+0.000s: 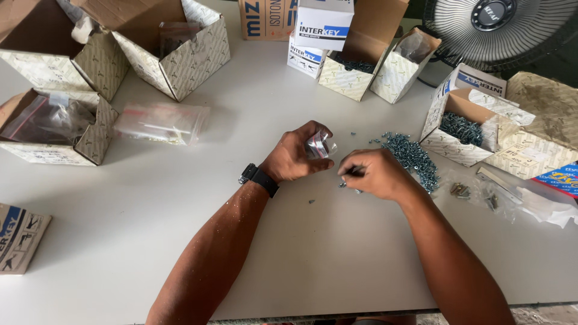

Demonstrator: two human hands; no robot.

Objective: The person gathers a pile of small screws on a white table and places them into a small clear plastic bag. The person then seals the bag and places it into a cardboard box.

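My left hand [296,155], with a black watch on its wrist, holds a small clear plastic bag [318,145] just above the white table [180,229]. My right hand [374,174] is beside it, fingers pinched on a few small screws [351,173] at the table surface. A pile of small silver screws [411,155] lies just right of my right hand. A single loose screw [312,201] lies below my left hand.
Open cardboard boxes stand around: several at the far left [174,57], one holding screws at the right [463,127], others at the back [355,66]. A flat clear bag [161,123] lies left of centre. A fan [500,27] stands at the back right. Bagged hardware [481,192] lies right.
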